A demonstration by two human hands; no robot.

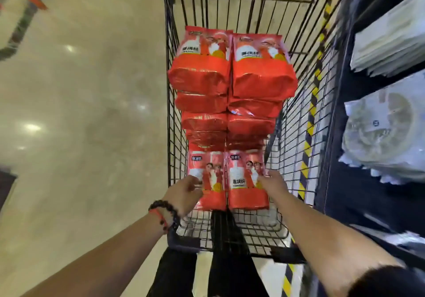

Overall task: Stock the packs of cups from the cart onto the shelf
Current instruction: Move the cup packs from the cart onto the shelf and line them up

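Reaching into the black wire shopping cart [296, 135], the left hand [184, 193] and right hand [273, 182] flank the two nearest red plastic packs of cups [227, 179], fingers loosely spread and touching the outer edges, nothing clasped. More red packs [232, 85] are stacked in two columns beyond, and the dark shelf [340, 158] of clear-wrapped goods stands just right of the cart

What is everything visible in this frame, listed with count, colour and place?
packs of cups: two stacks plus two near packs, exact count unclear, red, in the cart
cart: one, black wire, centre
shelf: one, dark, right
plastic-wrapped goods: several, clear and whitish, on the shelf
floor: beige, glossy, left
bracelets: dark beads and a red band, left wrist
left hand: on the near left pack
right hand: on the near right pack
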